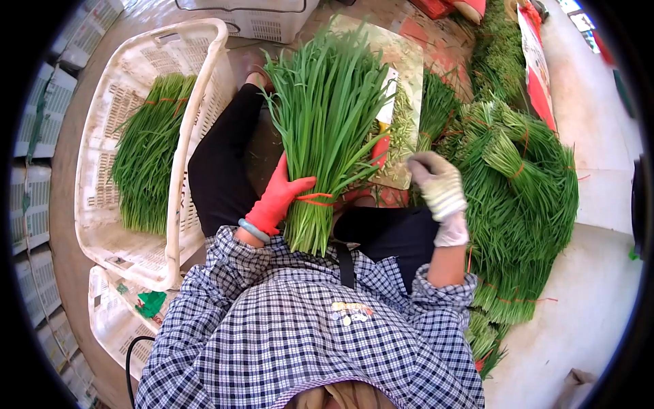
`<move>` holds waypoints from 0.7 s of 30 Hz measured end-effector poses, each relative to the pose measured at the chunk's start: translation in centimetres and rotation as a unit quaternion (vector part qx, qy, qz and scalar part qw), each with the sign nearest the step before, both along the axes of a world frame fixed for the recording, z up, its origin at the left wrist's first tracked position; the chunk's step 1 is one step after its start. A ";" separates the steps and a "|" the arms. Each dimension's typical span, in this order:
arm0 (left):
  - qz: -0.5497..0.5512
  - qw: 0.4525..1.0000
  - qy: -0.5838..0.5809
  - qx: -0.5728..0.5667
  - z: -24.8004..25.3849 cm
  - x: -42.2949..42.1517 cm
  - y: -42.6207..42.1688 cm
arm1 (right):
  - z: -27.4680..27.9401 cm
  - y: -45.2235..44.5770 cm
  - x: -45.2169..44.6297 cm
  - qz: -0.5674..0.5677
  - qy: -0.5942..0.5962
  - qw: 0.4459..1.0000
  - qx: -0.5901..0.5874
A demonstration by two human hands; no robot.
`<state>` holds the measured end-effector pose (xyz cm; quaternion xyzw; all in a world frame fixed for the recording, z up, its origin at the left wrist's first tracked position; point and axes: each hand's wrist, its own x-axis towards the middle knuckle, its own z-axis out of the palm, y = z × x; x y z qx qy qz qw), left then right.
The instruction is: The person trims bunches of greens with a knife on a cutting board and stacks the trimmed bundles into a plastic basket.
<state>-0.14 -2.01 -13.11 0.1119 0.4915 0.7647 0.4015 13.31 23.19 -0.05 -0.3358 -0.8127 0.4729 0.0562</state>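
head | green bundle (325,129): upper centre, red band (315,199) across stems, far side hidden | left hand (278,198): holding bundle, fingers mostly hidden behind it | right hand (439,183): right of centre, fingers curled, blurred, cannot tell whether holding anything | knife (389,97): partly covered by leaves

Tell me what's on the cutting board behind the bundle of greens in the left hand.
A red-handled knife and green cuttings show on the cutting board. The bundle of greens covers much of its left side; anything there is hidden.
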 end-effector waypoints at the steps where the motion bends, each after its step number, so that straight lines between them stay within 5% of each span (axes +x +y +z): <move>1: 0.000 1.000 -0.008 -0.013 0.2 0.0 0.0 | -0.8 -1.2 -1.0 0.001 -0.027 0.999 -0.021; 4: 0.006 1.000 -0.004 -0.026 0.1 0.1 0.0 | -6.2 -3.7 -4.3 0.029 -0.021 0.997 0.063; 6: 0.014 1.000 0.006 -0.025 -0.1 0.0 0.1 | -8.0 -4.7 -5.7 -0.012 -0.033 0.997 -0.064; 7: 0.020 0.999 0.026 -0.022 -0.1 0.1 0.2 | -7.2 -5.2 -5.9 -0.013 -0.019 1.000 0.014; 10: 0.034 0.998 0.045 -0.025 0.2 0.4 0.3 | -6.2 -6.1 -4.5 -0.055 0.044 0.997 -0.019; 14: 0.026 0.999 0.004 -0.029 1.1 0.3 0.3 | -0.5 -8.3 -1.6 0.100 0.078 0.976 0.174; 16: 0.024 0.999 -0.015 -0.040 0.9 0.2 0.3 | -1.8 -9.9 0.2 0.083 0.276 0.928 0.237; 20: 0.026 0.999 -0.005 -0.030 0.4 0.4 0.1 | 3.1 -9.1 1.9 -0.151 0.314 0.936 -0.050; 21: 0.029 0.999 -0.010 -0.024 0.5 0.3 0.2 | 4.9 -6.9 2.3 -0.010 0.186 0.982 -0.009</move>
